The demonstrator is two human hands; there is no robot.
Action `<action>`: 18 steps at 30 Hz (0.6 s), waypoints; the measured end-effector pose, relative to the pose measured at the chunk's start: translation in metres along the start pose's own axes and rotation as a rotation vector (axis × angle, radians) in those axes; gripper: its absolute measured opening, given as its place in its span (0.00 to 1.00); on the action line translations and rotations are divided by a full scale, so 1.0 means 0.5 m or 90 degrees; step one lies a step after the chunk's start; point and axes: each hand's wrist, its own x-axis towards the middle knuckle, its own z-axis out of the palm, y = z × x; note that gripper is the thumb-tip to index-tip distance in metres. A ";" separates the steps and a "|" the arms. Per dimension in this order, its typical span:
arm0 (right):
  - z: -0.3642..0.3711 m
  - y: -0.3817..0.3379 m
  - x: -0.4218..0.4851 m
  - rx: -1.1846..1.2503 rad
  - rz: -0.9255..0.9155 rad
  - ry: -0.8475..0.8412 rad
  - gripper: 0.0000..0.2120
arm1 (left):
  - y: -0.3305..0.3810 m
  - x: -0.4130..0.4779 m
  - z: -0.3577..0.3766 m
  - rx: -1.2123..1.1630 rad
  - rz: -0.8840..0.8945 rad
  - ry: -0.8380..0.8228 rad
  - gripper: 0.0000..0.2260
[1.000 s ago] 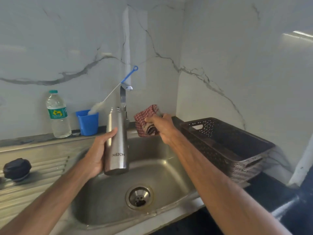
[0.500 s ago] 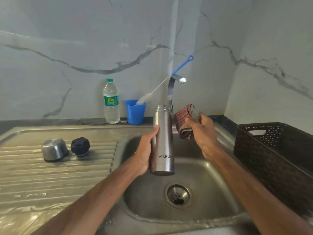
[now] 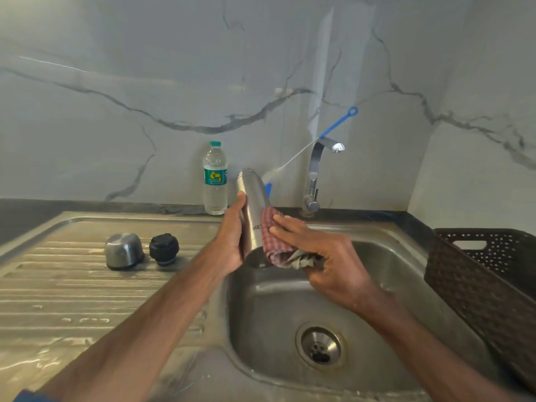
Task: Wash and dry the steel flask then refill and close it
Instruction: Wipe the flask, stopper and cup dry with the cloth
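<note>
My left hand (image 3: pixel 232 239) grips the steel flask (image 3: pixel 251 204) upright and slightly tilted above the left rim of the sink (image 3: pixel 385 288). Against the flask's right side my right hand (image 3: pixel 327 256) holds a red checked cloth (image 3: pixel 275 242), fingers wrapped over it. The flask's mouth has no cap on it. On the draining board (image 3: pixel 87 300) to the left stand the steel cup lid (image 3: pixel 123 250) and the black stopper (image 3: pixel 164 248). A plastic water bottle (image 3: pixel 215 178) stands at the back wall.
A tap (image 3: pixel 316 172) rises behind the sink. A blue cup (image 3: pixel 268 188) with a bottle brush (image 3: pixel 336 126) is partly hidden behind the flask. A dark perforated basket (image 3: pixel 487 280) sits at the right. The drain (image 3: pixel 320 346) lies in the basin.
My right hand has brought the cloth from beside the flask onto its side. The flask has tilted and shifted left. The view has panned left and down.
</note>
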 end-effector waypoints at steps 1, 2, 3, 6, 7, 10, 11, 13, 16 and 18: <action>0.007 -0.002 0.000 -0.002 -0.008 -0.019 0.48 | 0.002 0.000 -0.006 0.008 0.007 0.014 0.31; 0.014 -0.006 0.001 0.000 -0.019 -0.039 0.48 | 0.003 -0.002 -0.009 0.015 0.006 0.024 0.32; 0.021 -0.012 0.002 -0.006 -0.034 -0.058 0.47 | 0.001 0.000 -0.012 0.015 -0.005 0.024 0.33; 0.036 -0.023 0.001 -0.042 -0.077 -0.108 0.45 | -0.004 -0.005 -0.008 0.010 -0.047 -0.015 0.36; 0.038 -0.025 0.000 -0.038 -0.076 -0.120 0.46 | -0.005 -0.007 -0.006 0.015 -0.049 -0.022 0.35; 0.035 -0.019 -0.003 -0.001 -0.062 -0.128 0.45 | -0.011 -0.007 0.001 0.011 -0.046 -0.035 0.35; 0.031 -0.014 -0.003 0.022 -0.046 -0.120 0.44 | -0.013 -0.006 0.005 0.003 -0.048 -0.040 0.35; 0.020 -0.010 -0.001 0.081 0.015 -0.101 0.39 | -0.014 -0.016 0.018 -0.004 -0.048 -0.047 0.33; 0.010 -0.013 0.001 0.143 0.073 -0.078 0.31 | -0.020 -0.011 0.028 -0.026 -0.047 -0.057 0.32; 0.013 -0.020 -0.001 0.158 0.095 -0.086 0.31 | -0.018 -0.007 0.021 -0.024 -0.039 -0.052 0.33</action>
